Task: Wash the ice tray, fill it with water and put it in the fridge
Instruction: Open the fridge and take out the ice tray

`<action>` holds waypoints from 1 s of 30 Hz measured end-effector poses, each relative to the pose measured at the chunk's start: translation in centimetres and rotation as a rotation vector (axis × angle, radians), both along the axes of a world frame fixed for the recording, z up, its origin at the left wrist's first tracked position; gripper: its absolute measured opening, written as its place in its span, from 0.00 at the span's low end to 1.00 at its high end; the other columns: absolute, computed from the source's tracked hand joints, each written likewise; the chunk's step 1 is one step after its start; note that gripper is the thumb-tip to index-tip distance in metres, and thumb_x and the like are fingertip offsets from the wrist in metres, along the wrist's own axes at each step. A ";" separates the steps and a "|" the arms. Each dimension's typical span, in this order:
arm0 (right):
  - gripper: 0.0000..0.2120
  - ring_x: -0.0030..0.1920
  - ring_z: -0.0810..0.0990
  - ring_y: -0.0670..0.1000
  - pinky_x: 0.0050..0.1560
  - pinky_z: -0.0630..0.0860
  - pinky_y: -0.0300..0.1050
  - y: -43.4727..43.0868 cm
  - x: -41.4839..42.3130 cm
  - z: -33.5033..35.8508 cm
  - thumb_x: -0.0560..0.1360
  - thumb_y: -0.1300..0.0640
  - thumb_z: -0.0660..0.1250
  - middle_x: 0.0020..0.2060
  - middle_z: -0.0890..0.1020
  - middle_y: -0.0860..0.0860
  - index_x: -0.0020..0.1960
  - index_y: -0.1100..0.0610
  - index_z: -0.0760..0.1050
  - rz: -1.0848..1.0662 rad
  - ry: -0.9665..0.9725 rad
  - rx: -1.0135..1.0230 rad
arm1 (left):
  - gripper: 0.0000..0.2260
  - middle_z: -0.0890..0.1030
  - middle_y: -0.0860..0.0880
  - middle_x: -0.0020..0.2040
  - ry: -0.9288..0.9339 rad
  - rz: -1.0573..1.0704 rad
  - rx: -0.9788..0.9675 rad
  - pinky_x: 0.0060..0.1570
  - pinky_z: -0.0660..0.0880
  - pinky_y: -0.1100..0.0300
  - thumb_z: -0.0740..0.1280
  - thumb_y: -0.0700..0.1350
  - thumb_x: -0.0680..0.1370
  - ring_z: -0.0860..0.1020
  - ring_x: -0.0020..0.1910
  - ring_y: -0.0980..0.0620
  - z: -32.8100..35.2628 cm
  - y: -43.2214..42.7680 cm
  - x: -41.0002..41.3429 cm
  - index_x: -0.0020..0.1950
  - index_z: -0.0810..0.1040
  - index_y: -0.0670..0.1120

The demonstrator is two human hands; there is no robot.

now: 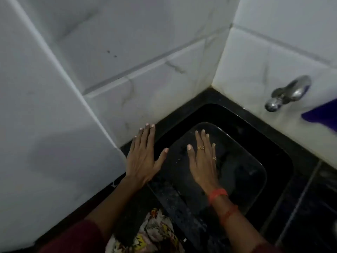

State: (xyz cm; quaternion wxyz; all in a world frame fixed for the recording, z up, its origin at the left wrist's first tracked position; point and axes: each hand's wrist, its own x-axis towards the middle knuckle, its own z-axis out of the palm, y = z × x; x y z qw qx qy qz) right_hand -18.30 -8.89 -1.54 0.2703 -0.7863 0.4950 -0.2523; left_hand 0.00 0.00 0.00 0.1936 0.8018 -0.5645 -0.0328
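Two bare hands are reaching palms down over a black sink (229,115) in a white-tiled corner. The left hand (141,157) is lying flat at the sink's left rim, fingers straight, holding nothing. The right hand (202,161), wearing rings, is spreading open above the basin, also empty. A blurred purple thing (321,114), possibly the ice tray, is showing at the right edge beside the tap (288,93)

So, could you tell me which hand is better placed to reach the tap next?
Probably the right hand: it is open over the sink, on the side of the tap. The left hand lies flat at the opposite edge.
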 end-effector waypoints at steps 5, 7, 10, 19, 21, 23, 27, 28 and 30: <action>0.34 0.82 0.44 0.47 0.80 0.36 0.45 2.5 3.7 0.0 0.82 0.36 0.43 0.83 0.50 0.50 0.82 0.52 0.54 0.150 0.008 0.007 | 0.37 0.51 0.45 0.83 0.000 0.107 -0.007 0.79 0.53 0.46 0.48 0.68 0.81 0.52 0.82 0.45 -0.5 3.8 2.1 0.83 0.47 0.48; 0.34 0.82 0.44 0.47 0.80 0.36 0.45 3.7 5.3 -0.2 0.82 0.36 0.44 0.83 0.50 0.50 0.82 0.52 0.54 0.213 0.005 0.006 | 0.37 0.53 0.45 0.83 -0.008 0.148 -0.020 0.78 0.55 0.46 0.50 0.67 0.81 0.53 0.81 0.45 -0.7 5.8 2.9 0.83 0.48 0.47; 0.34 0.82 0.44 0.47 0.81 0.39 0.49 5.5 7.7 -0.7 0.82 0.36 0.44 0.83 0.50 0.50 0.82 0.52 0.53 0.294 0.017 0.007 | 0.37 0.53 0.45 0.83 -0.005 0.214 -0.013 0.78 0.55 0.48 0.48 0.68 0.81 0.54 0.81 0.45 -1.0 9.0 4.2 0.83 0.49 0.46; 0.37 0.83 0.46 0.50 0.81 0.40 0.50 14.9 15.0 -1.6 0.82 0.33 0.40 0.83 0.53 0.51 0.82 0.54 0.55 0.577 0.025 -0.027 | 0.37 0.52 0.45 0.83 0.007 0.479 0.029 0.78 0.58 0.45 0.49 0.67 0.81 0.53 0.81 0.45 -2.6 21.9 6.7 0.83 0.47 0.47; 0.37 0.83 0.48 0.50 0.81 0.39 0.48 17.5 16.2 -1.8 0.82 0.33 0.40 0.83 0.53 0.52 0.82 0.54 0.56 0.646 0.025 -0.036 | 0.37 0.53 0.45 0.83 0.009 0.548 0.022 0.77 0.60 0.45 0.50 0.67 0.81 0.55 0.81 0.45 -2.9 25.1 6.8 0.83 0.49 0.46; 0.36 0.82 0.47 0.49 0.81 0.39 0.48 19.9 17.4 -2.0 0.82 0.34 0.42 0.83 0.53 0.51 0.82 0.53 0.55 0.704 0.036 -0.023 | 0.37 0.54 0.45 0.83 0.011 0.611 0.018 0.77 0.61 0.46 0.50 0.67 0.81 0.55 0.81 0.45 -2.9 28.0 6.9 0.83 0.50 0.46; 0.33 0.82 0.46 0.49 0.81 0.41 0.51 25.6 19.5 -1.9 0.82 0.37 0.44 0.82 0.53 0.51 0.82 0.53 0.56 0.812 0.051 -0.022 | 0.37 0.55 0.45 0.83 0.011 0.737 0.027 0.77 0.60 0.46 0.49 0.67 0.81 0.55 0.81 0.45 -3.2 34.5 6.9 0.83 0.51 0.46; 0.34 0.82 0.46 0.49 0.81 0.40 0.49 26.8 19.9 -1.8 0.82 0.37 0.44 0.82 0.52 0.50 0.82 0.53 0.55 0.834 0.054 -0.022 | 0.37 0.55 0.45 0.83 0.011 0.760 0.031 0.77 0.60 0.47 0.49 0.67 0.81 0.55 0.81 0.46 -3.2 35.8 6.9 0.83 0.50 0.46; 0.34 0.82 0.45 0.48 0.80 0.37 0.46 29.6 20.6 -1.5 0.82 0.37 0.43 0.82 0.52 0.50 0.82 0.53 0.55 0.894 0.053 -0.016 | 0.36 0.55 0.45 0.83 0.006 0.816 0.029 0.77 0.61 0.46 0.50 0.67 0.82 0.55 0.81 0.45 -3.3 38.8 6.7 0.83 0.50 0.46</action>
